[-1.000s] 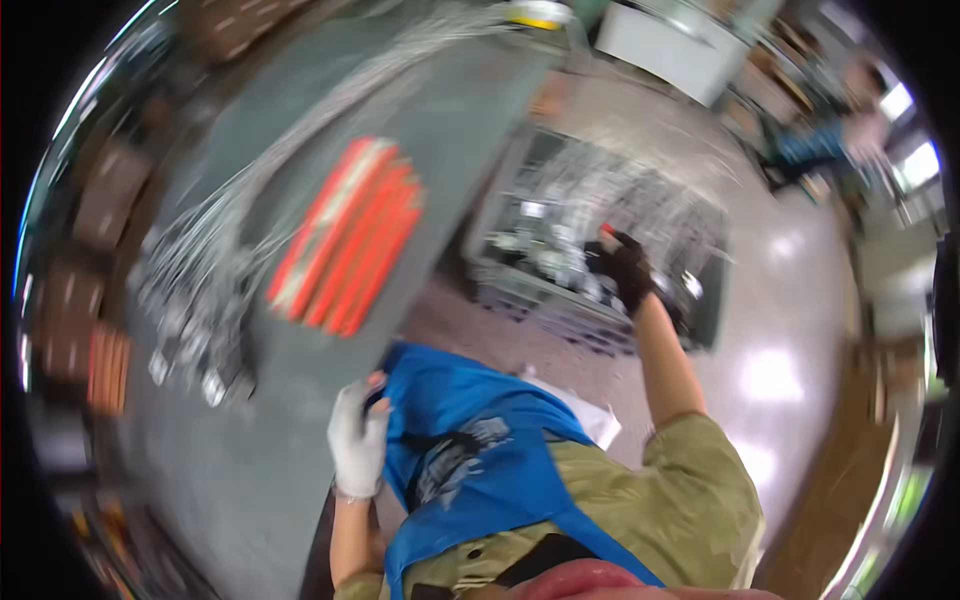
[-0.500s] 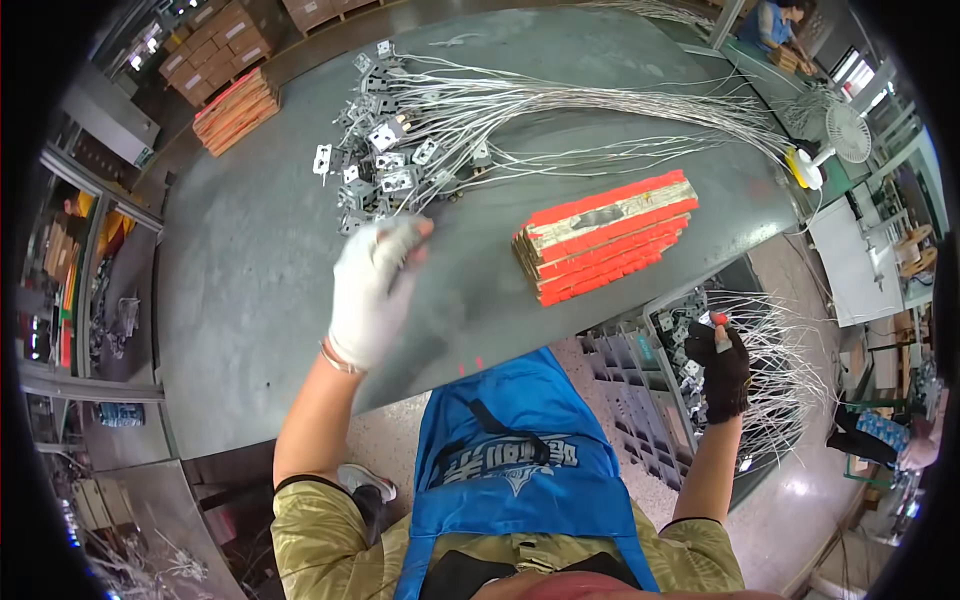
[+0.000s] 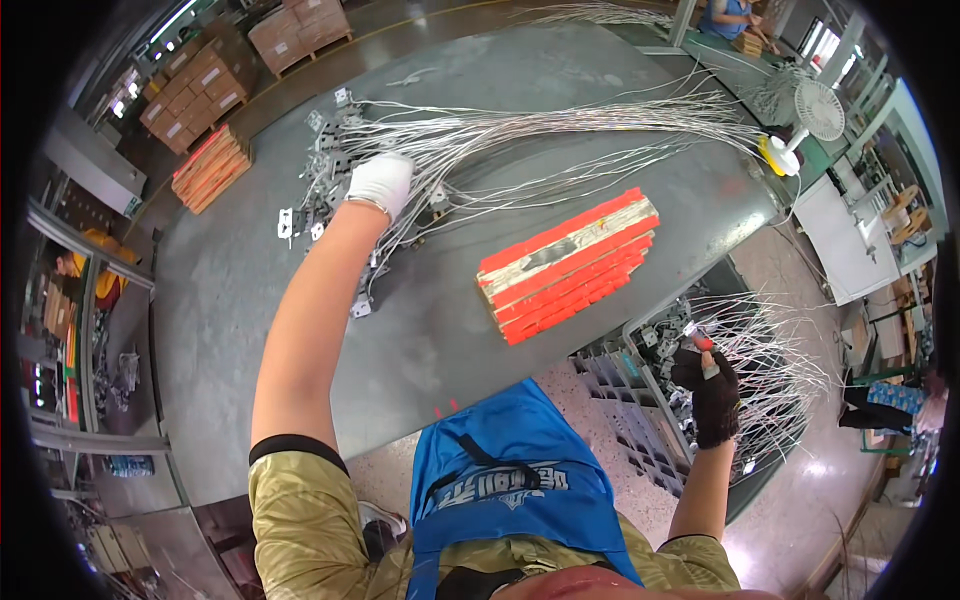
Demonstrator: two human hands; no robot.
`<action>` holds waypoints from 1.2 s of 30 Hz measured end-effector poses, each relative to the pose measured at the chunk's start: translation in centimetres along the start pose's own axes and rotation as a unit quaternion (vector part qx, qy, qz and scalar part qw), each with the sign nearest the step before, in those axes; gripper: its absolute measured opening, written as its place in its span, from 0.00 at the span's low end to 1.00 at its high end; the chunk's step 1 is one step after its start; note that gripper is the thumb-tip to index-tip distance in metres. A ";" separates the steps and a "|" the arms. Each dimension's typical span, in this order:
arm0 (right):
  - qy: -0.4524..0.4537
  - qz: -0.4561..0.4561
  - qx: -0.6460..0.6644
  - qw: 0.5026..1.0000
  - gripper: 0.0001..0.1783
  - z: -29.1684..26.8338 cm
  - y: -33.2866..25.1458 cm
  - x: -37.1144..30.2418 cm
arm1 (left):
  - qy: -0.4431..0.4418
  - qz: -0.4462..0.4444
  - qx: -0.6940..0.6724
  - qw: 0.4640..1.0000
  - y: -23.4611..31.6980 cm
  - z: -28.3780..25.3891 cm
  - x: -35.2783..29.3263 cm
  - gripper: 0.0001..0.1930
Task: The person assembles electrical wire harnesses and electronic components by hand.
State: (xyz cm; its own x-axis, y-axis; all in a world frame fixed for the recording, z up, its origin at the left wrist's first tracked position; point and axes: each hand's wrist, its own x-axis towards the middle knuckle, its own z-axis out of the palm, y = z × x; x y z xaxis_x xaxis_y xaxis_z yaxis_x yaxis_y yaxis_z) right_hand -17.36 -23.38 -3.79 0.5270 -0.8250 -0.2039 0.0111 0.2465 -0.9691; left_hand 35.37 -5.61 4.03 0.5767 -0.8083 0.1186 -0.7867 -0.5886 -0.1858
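Observation:
My left hand [image 3: 381, 183], in a white glove, reaches over a heap of small grey metal fittings [image 3: 325, 165] with long white wires [image 3: 540, 122] on the table. Its fingers are hidden, so their grip does not show. One metal fitting [image 3: 361, 306] lies nearer me, below that hand. My right hand [image 3: 707, 400], in a dark glove with bare fingertips, is closed on a small red-ended thing [image 3: 703, 341]. It is above a grey crate [image 3: 632, 332] filled with wired metal fittings, whose white wires [image 3: 775, 350] spill out to the right.
A stack of red-edged wooden strips [image 3: 570, 265] lies mid-table, and another stack [image 3: 212, 168] is at the far left edge. A white fan [image 3: 820, 110] stands at the far right. Cartons [image 3: 195, 95] are piled beyond the table. A person [image 3: 728, 20] works at the far right.
My left hand has moved forward over the heap of fittings, its fingers now out of sight. A fitting now shows nearer me. My right hand stays at the crate. The view has shifted slightly.

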 end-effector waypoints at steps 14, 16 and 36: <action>0.003 -0.009 0.021 1.000 0.22 1.5 -1.2 1.1 | -0.057 -0.001 -0.025 0.998 -0.1 1.4 -0.7 0.12; -0.006 -0.012 0.013 1.000 0.22 1.4 -1.3 1.2 | -0.073 -0.001 -0.025 0.997 0.6 1.9 -0.4 0.12; -0.019 -0.049 -0.001 0.999 0.23 2.9 -2.4 0.3 | -0.152 -0.015 -0.033 0.988 3.2 -6.6 -2.6 0.25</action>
State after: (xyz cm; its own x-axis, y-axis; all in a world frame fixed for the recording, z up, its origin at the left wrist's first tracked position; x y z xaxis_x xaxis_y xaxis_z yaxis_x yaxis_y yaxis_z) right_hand -14.79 -22.76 -1.08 0.5558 -0.8248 -0.1034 0.0626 0.1656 -0.9842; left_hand 29.87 -5.53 9.57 0.6310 -0.7551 -0.1781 -0.7756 -0.6194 -0.1215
